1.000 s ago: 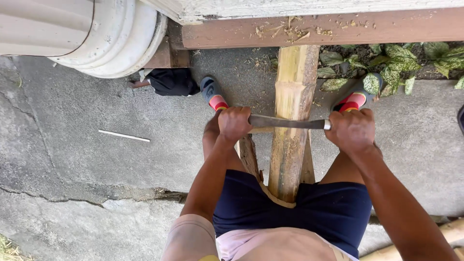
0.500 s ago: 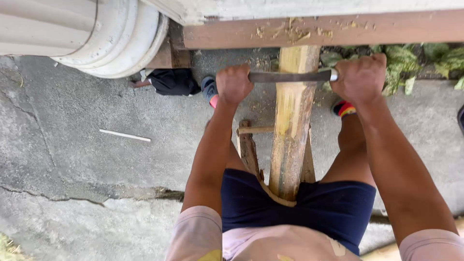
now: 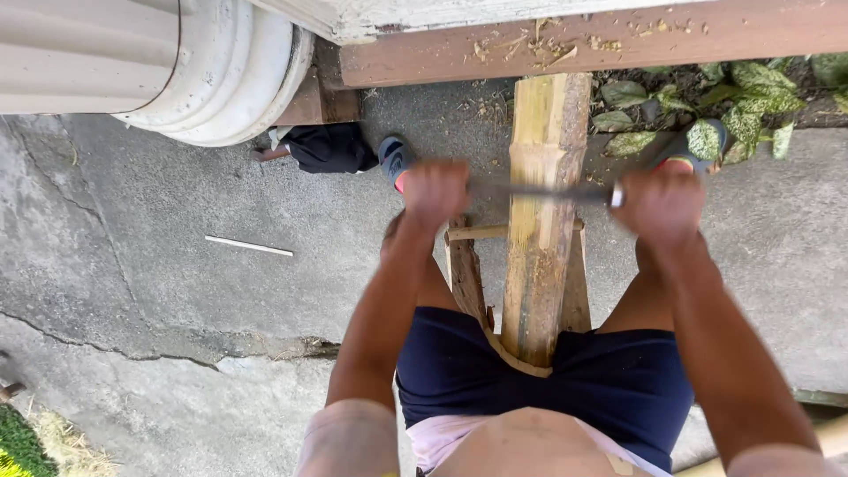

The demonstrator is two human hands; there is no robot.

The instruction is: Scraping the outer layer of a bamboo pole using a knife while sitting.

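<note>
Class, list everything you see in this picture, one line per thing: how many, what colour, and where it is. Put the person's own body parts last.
Bamboo pole: one, yellow-green, lengthwise between the legs, far end at the beam.
Blade: one, dark metal, across the pole, blurred.
Wooden stand: one, brown, under the pole.
Beam: one, reddish brown, top, strewn with shavings.
Column base: one, white, top left.
Stick: one, pale, on the concrete at left.
Dark bundle: one, black, beside the column base.
Plants: green, speckled leaves, top right.
Sandals: two, dark with red.
Shorts: one pair, navy.
Left hand: gripping the blade's left end.
Right hand: gripping its right end.
</note>
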